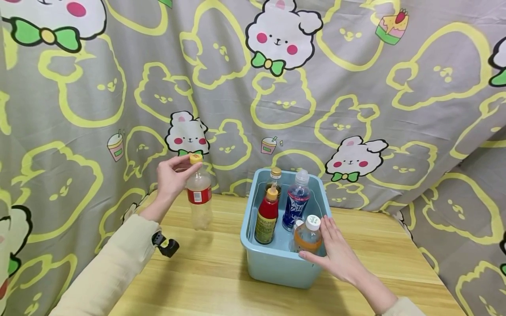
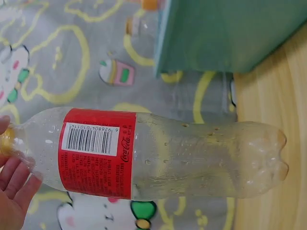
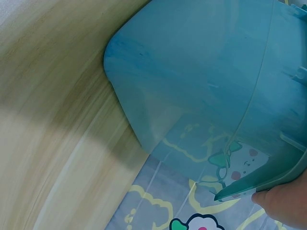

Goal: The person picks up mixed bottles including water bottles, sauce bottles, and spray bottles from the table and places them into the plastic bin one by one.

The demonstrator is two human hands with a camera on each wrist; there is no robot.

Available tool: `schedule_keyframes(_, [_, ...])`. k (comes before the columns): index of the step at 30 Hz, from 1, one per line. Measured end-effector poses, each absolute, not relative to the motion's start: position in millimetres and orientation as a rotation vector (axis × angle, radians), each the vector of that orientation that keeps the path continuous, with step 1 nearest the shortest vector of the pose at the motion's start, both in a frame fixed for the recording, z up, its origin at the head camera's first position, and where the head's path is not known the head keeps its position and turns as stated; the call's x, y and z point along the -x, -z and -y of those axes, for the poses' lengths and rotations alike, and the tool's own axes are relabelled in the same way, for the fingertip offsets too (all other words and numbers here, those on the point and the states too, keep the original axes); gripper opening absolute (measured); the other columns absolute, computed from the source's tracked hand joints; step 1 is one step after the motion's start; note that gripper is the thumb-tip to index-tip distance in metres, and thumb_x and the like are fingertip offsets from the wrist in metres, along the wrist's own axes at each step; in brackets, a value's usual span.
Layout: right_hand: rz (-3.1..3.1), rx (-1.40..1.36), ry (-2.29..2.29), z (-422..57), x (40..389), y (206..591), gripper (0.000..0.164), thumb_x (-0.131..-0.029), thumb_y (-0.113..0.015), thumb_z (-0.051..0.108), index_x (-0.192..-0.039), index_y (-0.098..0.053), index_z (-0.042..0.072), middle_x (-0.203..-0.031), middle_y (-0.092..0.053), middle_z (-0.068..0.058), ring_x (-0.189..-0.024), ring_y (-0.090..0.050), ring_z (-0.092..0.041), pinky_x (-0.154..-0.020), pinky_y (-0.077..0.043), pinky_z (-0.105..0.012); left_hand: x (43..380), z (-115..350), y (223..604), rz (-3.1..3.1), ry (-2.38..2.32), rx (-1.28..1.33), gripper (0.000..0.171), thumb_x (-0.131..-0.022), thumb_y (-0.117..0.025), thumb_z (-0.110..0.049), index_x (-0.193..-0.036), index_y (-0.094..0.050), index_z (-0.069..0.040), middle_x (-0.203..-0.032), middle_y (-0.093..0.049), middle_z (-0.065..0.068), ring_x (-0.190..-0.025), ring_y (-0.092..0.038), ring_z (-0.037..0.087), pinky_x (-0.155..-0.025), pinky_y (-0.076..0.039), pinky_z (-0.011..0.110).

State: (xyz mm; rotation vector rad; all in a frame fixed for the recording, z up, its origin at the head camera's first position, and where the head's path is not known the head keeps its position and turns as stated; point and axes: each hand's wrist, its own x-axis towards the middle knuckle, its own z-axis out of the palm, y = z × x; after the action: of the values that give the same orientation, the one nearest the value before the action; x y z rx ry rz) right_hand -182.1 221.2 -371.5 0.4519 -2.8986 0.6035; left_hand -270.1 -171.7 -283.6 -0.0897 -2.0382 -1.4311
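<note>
My left hand (image 1: 173, 179) pinches the yellow cap of a clear plastic Coca-Cola bottle (image 1: 199, 196) with a red label. Upright in the head view, the bottle is left of a light blue plastic bin (image 1: 282, 267); its base overlaps the table. Its barcode and a few droplets show in the left wrist view. At the bin's near right corner, my right hand (image 1: 341, 253) rests on the rim with fingers extended and thumb on the front edge. Next to those fingers, inside the bin, stands a white-capped bottle (image 1: 307, 237) with an orange band.
Also in the bin are a red-and-green sauce bottle (image 1: 266, 219), a dark bottle with a gold cap (image 1: 275, 175) and a blue-labelled bottle (image 1: 296, 202). The bin stands on a wood-grain table (image 1: 189, 281). A patterned curtain (image 1: 229, 96) hangs behind the table and along its sides.
</note>
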Motion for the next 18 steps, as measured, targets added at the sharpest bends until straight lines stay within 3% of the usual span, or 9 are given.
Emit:
schedule_keyframes(8, [2.893,-0.451,-0.609,-220.8,182.5,371.9,0.103,-0.073,-0.056,0.062,-0.137,-0.016,-0.008,-0.143,-0.01,-0.024,-0.132,-0.003,-0.034,-0.101,-0.014,-0.054,253.2,154.5,260.3,2.034,1.458,0.263,0.04,-0.07,-0.075,-0.027,-0.102,-0.067,-0.004,-0.085,-0.066,0.011,-0.071,-0.061,0.007,-0.066,-0.049,0.02])
schedule_keyframes(18, [2.893,-0.453,-0.604,-221.2,182.2,372.5,0.103,-0.073,-0.056,0.062,-0.138,-0.015,-0.007,-0.143,-0.009,-0.024,-0.131,-0.005,-0.036,-0.101,-0.014,-0.055,214.1,121.4,216.5,1.908,1.508,0.546,0.03,-0.071,-0.073,-0.003,-0.099,-0.065,0.007,-0.083,-0.064,0.013,-0.068,-0.06,0.008,-0.065,-0.05,0.02])
